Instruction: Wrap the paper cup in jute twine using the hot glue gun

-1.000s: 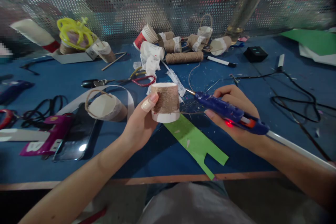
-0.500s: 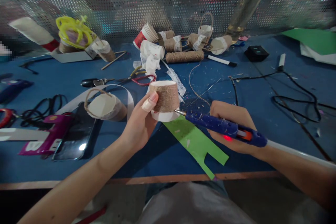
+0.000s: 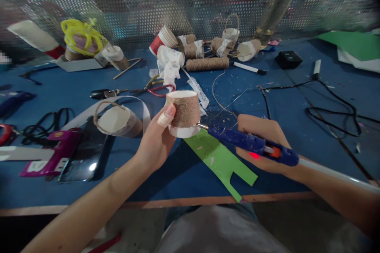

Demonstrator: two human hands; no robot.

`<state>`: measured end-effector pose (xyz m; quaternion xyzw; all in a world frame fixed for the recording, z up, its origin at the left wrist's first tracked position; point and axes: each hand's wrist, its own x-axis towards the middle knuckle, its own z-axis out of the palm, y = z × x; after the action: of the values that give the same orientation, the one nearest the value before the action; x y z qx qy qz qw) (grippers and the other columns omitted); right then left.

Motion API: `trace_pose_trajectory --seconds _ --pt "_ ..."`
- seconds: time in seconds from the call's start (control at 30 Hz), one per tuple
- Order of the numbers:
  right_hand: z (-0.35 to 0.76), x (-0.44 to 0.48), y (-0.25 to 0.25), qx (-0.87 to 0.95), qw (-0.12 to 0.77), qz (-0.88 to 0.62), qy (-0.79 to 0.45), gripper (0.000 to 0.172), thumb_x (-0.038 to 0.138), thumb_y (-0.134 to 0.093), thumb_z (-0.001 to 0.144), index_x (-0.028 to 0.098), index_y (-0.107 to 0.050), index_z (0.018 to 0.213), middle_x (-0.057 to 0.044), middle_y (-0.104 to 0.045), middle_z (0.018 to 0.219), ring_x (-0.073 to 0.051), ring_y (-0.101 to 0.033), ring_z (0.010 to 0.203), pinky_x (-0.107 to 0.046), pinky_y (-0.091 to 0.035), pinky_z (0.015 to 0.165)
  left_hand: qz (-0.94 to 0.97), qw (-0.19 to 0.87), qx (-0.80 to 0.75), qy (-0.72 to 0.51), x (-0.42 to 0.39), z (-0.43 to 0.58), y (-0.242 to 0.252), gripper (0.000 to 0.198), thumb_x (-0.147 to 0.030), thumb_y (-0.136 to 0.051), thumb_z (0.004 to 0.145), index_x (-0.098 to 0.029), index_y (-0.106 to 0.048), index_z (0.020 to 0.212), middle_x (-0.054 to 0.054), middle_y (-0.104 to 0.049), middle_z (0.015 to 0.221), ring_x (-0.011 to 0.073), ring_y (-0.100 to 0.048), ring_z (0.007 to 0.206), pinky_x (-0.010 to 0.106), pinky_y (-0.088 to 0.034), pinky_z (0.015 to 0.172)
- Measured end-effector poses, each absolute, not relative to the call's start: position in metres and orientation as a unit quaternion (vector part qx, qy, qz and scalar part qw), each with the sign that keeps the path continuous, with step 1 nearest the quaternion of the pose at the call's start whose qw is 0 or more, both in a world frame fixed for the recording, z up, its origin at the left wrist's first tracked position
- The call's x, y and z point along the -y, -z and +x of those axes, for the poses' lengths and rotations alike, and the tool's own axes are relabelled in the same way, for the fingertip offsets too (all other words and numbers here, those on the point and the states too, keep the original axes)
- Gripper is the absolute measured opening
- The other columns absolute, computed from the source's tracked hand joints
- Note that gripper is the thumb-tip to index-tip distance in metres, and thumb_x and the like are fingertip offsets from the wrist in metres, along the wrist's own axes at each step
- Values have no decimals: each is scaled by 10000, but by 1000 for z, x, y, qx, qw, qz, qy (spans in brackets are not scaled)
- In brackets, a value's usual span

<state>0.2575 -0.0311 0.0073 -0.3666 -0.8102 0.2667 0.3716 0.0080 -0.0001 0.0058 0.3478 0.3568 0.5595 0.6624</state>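
Observation:
My left hand [image 3: 158, 136] is closed around a paper cup [image 3: 185, 110] wrapped in brown twine, with a bare white band showing at its lower rim. A blue hot glue gun [image 3: 237, 140] is in my right hand [image 3: 263, 138], its metal nozzle at the lower right edge of the twine. A red light glows on the gun, and a clear glue stick [image 3: 326, 172] sticks out of its back end. Beneath the cup lies a green paper piece [image 3: 221, 162] with a notch cut in it.
A twine roll [image 3: 208, 63], several wrapped cups and red-handled scissors [image 3: 162, 91] lie behind the held cup. At left are a handled cup basket [image 3: 118, 120], a phone [image 3: 81, 158] and a purple case [image 3: 55, 152]. Black cable [image 3: 332, 110] runs at right. Perforated metal stands behind.
The whole view has shifted slightly, with the cup appearing a little further left. The glue gun's nozzle stays by the cup's lower edge, and both grips look the same.

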Motion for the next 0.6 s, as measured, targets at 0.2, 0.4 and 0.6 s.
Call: trace_pose_trajectory --seconds 0.2,0.4,0.6 --pt "256 32 -7 810 378 -362 -265 296 138 -691 811 212 -419 721 55 -441 702 -88 -408 607 -242 -320 571 352 667 -353 -554 2 9 -5 369 -444 -790 862 -198 -771 1136 50 -770 1169 222 -693 1123 300 -567 925" --pt "260 30 -5 812 371 -357 -274 275 174 -698 823 213 -445 723 40 -463 706 -105 -439 606 -258 -329 568 334 652 -372 -570 0 11 -8 221 -364 -721 922 -237 -781 1093 31 -773 1150 246 -638 1262 311 -546 993" --pt "260 29 -5 811 366 -368 -270 273 166 -683 825 215 -435 724 34 -466 697 -112 -436 600 -268 -331 558 303 653 -367 -589 -1 12 -11 161 -310 -708 924 -217 -781 1032 34 -780 1121 235 -663 1192 316 -549 978"
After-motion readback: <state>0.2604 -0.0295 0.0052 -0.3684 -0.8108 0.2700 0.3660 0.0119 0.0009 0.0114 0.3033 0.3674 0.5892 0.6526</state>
